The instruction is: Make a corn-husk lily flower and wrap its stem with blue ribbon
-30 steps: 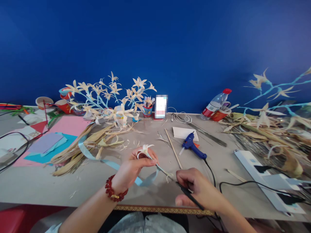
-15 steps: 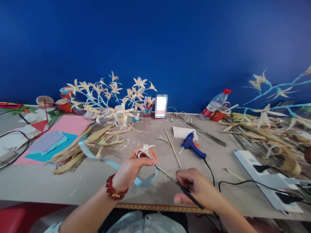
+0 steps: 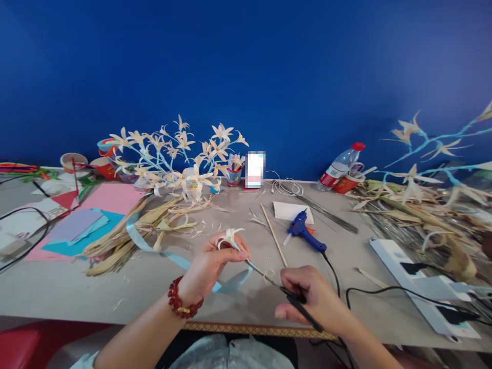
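Note:
My left hand [image 3: 226,256] pinches a small cream flower [image 3: 229,238] by the base of its stem, near the table's middle. A light blue ribbon [image 3: 179,260] trails beneath that hand and loops to the left. My right hand [image 3: 307,297] is closed around the black handles of scissors [image 3: 300,305]. The metal blades point up and left to the flower's thin stem [image 3: 255,267]. A pale curled strip [image 3: 268,275] is by the blades. Just where the blades meet the stem is too small to tell.
A blue glue gun [image 3: 306,233] lies right of a thin wooden stick [image 3: 274,234]. Dry husks [image 3: 115,246] and a flower arrangement [image 3: 184,148] are at left. A white power strip [image 3: 418,287], cables and a tilted bottle [image 3: 340,166] are on the right.
My right hand and the scissors have shifted slightly to the right, and the handles look a little more spread. My left hand still holds the flower in nearly the same place.

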The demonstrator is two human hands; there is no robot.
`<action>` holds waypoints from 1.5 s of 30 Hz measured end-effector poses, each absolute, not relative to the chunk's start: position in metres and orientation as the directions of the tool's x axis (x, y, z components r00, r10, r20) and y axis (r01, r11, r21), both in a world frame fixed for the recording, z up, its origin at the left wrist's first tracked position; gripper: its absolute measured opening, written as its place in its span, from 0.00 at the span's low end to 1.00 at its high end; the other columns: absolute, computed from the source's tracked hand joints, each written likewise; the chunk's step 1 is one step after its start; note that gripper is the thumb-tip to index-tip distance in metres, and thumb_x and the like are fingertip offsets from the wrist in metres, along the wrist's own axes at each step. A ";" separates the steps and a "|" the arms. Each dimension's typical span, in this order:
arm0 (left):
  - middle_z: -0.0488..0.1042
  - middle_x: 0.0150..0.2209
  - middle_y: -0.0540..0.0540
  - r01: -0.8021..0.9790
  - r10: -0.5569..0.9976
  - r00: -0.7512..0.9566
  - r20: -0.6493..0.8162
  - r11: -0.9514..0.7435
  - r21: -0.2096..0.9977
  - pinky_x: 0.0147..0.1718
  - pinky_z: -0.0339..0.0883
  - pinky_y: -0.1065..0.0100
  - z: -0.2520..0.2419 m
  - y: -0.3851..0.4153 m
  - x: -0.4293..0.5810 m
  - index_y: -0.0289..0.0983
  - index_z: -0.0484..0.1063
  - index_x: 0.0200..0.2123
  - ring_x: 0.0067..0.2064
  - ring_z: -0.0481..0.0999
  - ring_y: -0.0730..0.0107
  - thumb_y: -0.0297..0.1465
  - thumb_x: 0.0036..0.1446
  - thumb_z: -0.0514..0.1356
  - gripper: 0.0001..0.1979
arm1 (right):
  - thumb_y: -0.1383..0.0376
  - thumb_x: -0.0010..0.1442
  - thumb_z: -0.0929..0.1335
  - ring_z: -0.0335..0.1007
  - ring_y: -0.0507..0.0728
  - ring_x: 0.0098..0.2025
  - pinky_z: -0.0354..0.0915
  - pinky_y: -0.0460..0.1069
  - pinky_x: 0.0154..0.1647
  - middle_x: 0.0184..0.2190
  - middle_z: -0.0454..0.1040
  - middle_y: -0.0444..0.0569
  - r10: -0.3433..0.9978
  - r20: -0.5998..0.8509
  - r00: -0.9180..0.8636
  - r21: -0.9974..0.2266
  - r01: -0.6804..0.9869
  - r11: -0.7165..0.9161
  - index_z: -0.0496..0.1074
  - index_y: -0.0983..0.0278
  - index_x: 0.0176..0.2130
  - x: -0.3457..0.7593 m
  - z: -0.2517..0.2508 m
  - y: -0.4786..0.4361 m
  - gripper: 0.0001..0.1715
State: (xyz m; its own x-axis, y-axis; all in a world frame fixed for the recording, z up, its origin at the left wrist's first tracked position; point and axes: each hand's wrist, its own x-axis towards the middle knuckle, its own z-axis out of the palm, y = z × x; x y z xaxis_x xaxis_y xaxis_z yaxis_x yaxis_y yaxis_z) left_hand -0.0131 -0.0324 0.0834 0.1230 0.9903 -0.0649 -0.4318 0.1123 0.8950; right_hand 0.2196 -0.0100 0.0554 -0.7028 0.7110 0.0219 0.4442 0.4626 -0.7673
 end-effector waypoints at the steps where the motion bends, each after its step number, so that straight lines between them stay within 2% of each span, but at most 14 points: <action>1: 0.74 0.26 0.48 -0.433 0.990 0.122 -0.068 0.115 0.894 0.35 0.61 0.70 0.083 -0.032 -0.013 0.35 0.73 0.22 0.32 0.69 0.70 0.22 0.46 0.62 0.04 | 0.40 0.47 0.70 0.40 0.48 0.22 0.39 0.46 0.22 0.18 0.45 0.36 0.714 0.013 -0.700 -0.762 0.456 0.461 0.48 0.62 0.21 0.220 0.055 -0.010 0.36; 5: 0.74 0.26 0.48 -0.433 0.989 0.127 -0.075 0.123 0.893 0.35 0.61 0.69 0.083 -0.032 -0.012 0.35 0.73 0.22 0.31 0.70 0.70 0.22 0.46 0.62 0.04 | 0.39 0.46 0.70 0.42 0.49 0.23 0.41 0.46 0.22 0.18 0.49 0.36 0.685 -0.056 -0.727 -0.765 0.472 0.438 0.50 0.62 0.21 0.219 0.056 -0.008 0.36; 9: 0.74 0.26 0.47 -0.455 0.988 0.135 -0.079 0.133 0.881 0.35 0.62 0.69 0.084 -0.030 -0.012 0.35 0.74 0.22 0.31 0.70 0.70 0.22 0.45 0.62 0.04 | 0.37 0.48 0.67 0.42 0.49 0.23 0.41 0.46 0.22 0.19 0.48 0.36 0.639 -0.085 -0.764 -0.806 0.430 0.407 0.50 0.62 0.21 0.218 0.055 -0.005 0.36; 15: 0.73 0.25 0.47 -0.488 0.984 0.151 -0.089 0.153 0.860 0.35 0.61 0.68 0.081 -0.029 -0.015 0.34 0.74 0.22 0.31 0.70 0.69 0.20 0.45 0.61 0.05 | 0.40 0.49 0.69 0.41 0.49 0.23 0.41 0.46 0.22 0.18 0.48 0.36 0.638 -0.102 -0.764 -0.801 0.443 0.402 0.50 0.62 0.21 0.216 0.056 -0.005 0.35; 23: 0.74 0.25 0.48 -0.410 0.987 0.132 -0.091 0.138 0.902 0.35 0.63 0.67 0.082 -0.029 -0.012 0.34 0.74 0.22 0.31 0.71 0.69 0.21 0.44 0.62 0.04 | 0.44 0.47 0.72 0.46 0.49 0.22 0.41 0.45 0.22 0.18 0.52 0.37 0.735 -0.143 -0.662 -0.644 0.626 0.439 0.53 0.62 0.21 0.211 0.067 -0.013 0.32; 40: 0.74 0.26 0.49 -0.399 0.993 0.062 -0.101 0.118 0.909 0.35 0.63 0.69 0.077 -0.030 -0.011 0.36 0.75 0.23 0.32 0.71 0.69 0.22 0.45 0.63 0.04 | 0.45 0.49 0.71 0.42 0.49 0.21 0.40 0.46 0.22 0.18 0.46 0.36 0.743 -0.051 -0.668 -0.632 0.597 0.494 0.49 0.61 0.21 0.214 0.063 -0.012 0.33; 45: 0.74 0.26 0.49 -0.415 0.993 0.052 -0.107 0.119 0.902 0.36 0.62 0.69 0.077 -0.033 -0.011 0.36 0.74 0.22 0.32 0.71 0.69 0.22 0.45 0.63 0.04 | 0.44 0.49 0.70 0.47 0.50 0.21 0.42 0.46 0.23 0.17 0.52 0.37 0.767 -0.111 -0.632 -0.549 0.682 0.483 0.53 0.61 0.21 0.212 0.065 -0.012 0.31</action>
